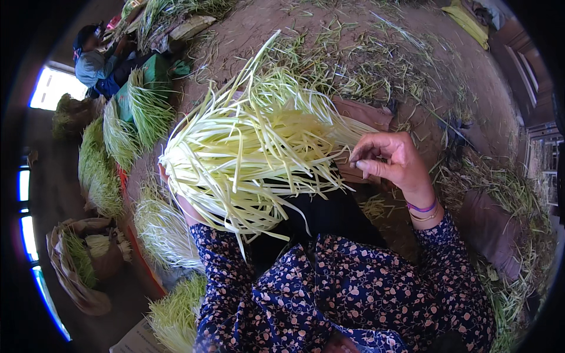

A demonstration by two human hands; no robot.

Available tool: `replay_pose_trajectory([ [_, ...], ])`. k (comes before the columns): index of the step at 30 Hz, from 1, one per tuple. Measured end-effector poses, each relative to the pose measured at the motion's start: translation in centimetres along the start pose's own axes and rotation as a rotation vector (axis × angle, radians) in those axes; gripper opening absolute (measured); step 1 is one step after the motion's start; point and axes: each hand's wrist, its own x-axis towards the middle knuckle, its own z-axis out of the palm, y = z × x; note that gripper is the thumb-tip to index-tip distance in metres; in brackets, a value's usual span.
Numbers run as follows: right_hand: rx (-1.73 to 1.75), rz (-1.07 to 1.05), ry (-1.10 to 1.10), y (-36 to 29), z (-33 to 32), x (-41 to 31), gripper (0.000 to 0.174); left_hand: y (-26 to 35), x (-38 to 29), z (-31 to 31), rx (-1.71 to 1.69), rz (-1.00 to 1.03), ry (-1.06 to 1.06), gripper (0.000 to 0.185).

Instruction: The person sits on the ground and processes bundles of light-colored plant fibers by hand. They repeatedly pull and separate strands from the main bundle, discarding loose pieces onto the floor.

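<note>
A large bunch of pale yellow-white leaves, looking like blanched garlic chives (247, 150), fans out to the right above my lap. My left hand (163, 172) grips it at its white base end; most of that hand is hidden behind the leaves. Just right of the leaf tips is my right hand (388, 159), its fingers curled and the thumb tip against them. No leaf shows clearly between those fingertips. Beyond the held bunch lies a second heap of pale chives (309, 99), its white stalks stretching toward my right hand.
Bundles of chives (101, 167) line the left side, with more pale bundles (165, 229) by my left arm. A sack (79, 304) holds further bundles. Leaf scraps (353, 66) litter the earth floor (265, 17). Another person (95, 66) sits at far left beside greens.
</note>
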Motion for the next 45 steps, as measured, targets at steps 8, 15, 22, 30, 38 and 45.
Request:
replay_pose_trajectory([
  [8,-0.588,-0.293,0.063,-0.9,4.8,0.0,0.015,-0.4,2.0,0.6,-0.019,-0.001,-0.021,0.053],
  [15,-0.681,-0.203,0.151,1.0,7.0,1.1,0.024,-0.8,3.3,1.3,-0.028,-0.012,-0.033,0.054],
  [22,-0.585,-0.092,0.216,1.2,8.0,1.3,0.026,-1.2,4.5,1.3,-0.056,-0.024,-0.04,0.054],
  [30,-0.581,-0.048,0.367,2.2,9.3,2.7,0.021,-1.4,5.7,1.9,-0.101,-0.013,-0.059,0.055],
  [38,0.068,0.075,0.315,4.0,8.1,3.4,0.009,-1.0,7.2,2.6,-0.138,0.0,-0.087,0.056],
  [45,-0.352,0.037,0.259,4.3,6.0,2.1,0.01,-0.6,8.4,3.5,-0.159,0.019,-0.109,0.056],
])
